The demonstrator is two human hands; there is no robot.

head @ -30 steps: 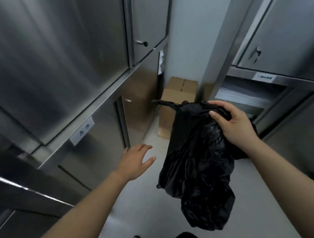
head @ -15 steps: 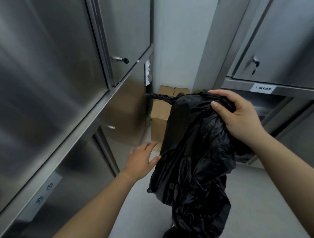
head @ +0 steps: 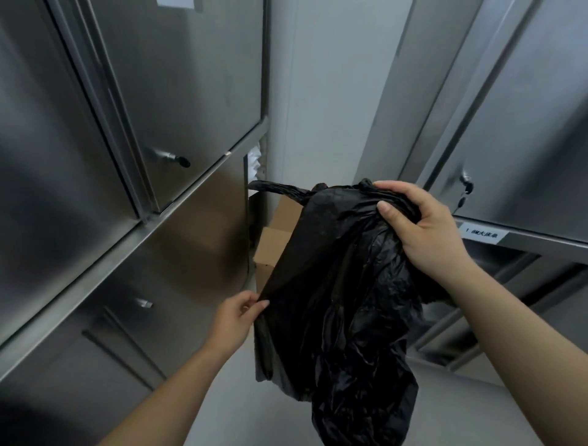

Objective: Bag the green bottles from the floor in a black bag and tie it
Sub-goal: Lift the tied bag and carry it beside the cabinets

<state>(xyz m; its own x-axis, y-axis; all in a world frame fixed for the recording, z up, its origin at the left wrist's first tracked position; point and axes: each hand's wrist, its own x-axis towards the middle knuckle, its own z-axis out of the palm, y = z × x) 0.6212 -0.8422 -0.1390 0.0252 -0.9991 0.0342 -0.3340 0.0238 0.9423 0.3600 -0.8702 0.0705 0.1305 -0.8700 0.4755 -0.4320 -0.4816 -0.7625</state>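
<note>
Hanging in the aisle between two steel cabinet runs: one black bag (head: 343,286), thin crumpled film, held clear of the floor (head: 248,414), mouth not yet opened.

Holdings:
- Right hand (head: 426,232): fingers (head: 401,191) clenched over the bunched top of the bag. One handle loop (head: 276,188) sticks out free to the left.
- Left hand (head: 237,316): thumb and fingertips pinching the bag's left edge, low down.
- Green bottles: none in view; presumably on the floor outside the picture.
- Cardboard box (head: 276,238): far end of the aisle, behind the bag.

Hazards, as judged:
- The film layers may cling. A pinch that takes both layers at once would keep the mouth closed, leaving the bottles nowhere to go.
- A hard tug by the left hand against the right hand's grip could stretch or tear the thin film, more so once bottles load it.
- The free handle loop points toward the corner of the left cabinet (head: 197,95) and could catch there.
- The aisle is narrow, so a swung bag may knock the box or the doors.

Writing:
- White label (head: 485,236) on the right shelf rail: a "1", then characters too blurred to read.
- White label (head: 175,2) at the top edge of the left cabinet: cropped, nothing legible.
- Bag: no print visible.
</note>
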